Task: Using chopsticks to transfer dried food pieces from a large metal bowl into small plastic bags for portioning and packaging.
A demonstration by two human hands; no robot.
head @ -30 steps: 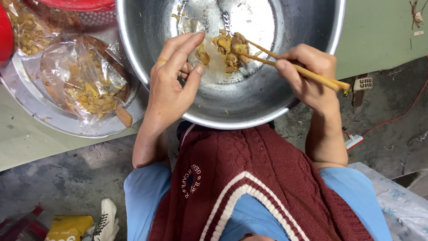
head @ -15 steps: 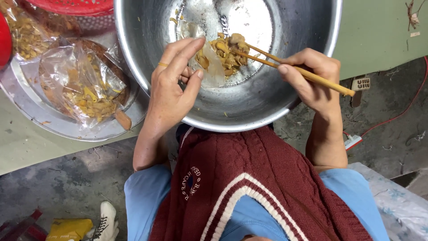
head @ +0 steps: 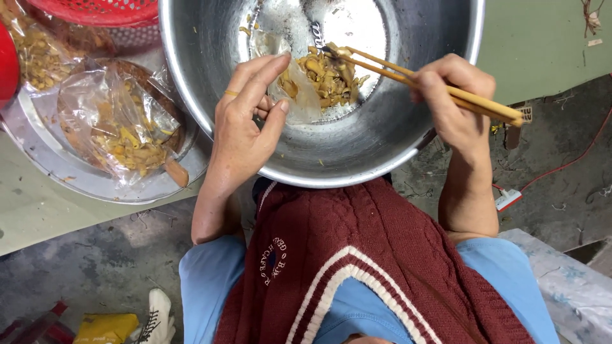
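A large steel bowl (head: 376, 137) sits at the table's near edge in front of me. Inside it lies a heap of yellowish-brown food pieces (head: 326, 78) next to a clear plastic bag (head: 299, 95). My left hand (head: 245, 124) pinches that bag at its near side, thumb against fingers. My right hand (head: 456, 102) grips a pair of wooden chopsticks (head: 433, 83), whose tips rest on the far top of the food heap.
To the left, a round metal tray (head: 76, 178) holds clear bags of similar food (head: 121, 127) and a brown plate. A red basket (head: 102, 9) is at the top left. On the floor lie a white shoe (head: 153, 315), a yellow packet, a red cable and a power strip (head: 508, 199).
My right hand has risen and shifted right, moving the chopstick tips from the heap's near side to its far top. The left hand has stayed on the bag.
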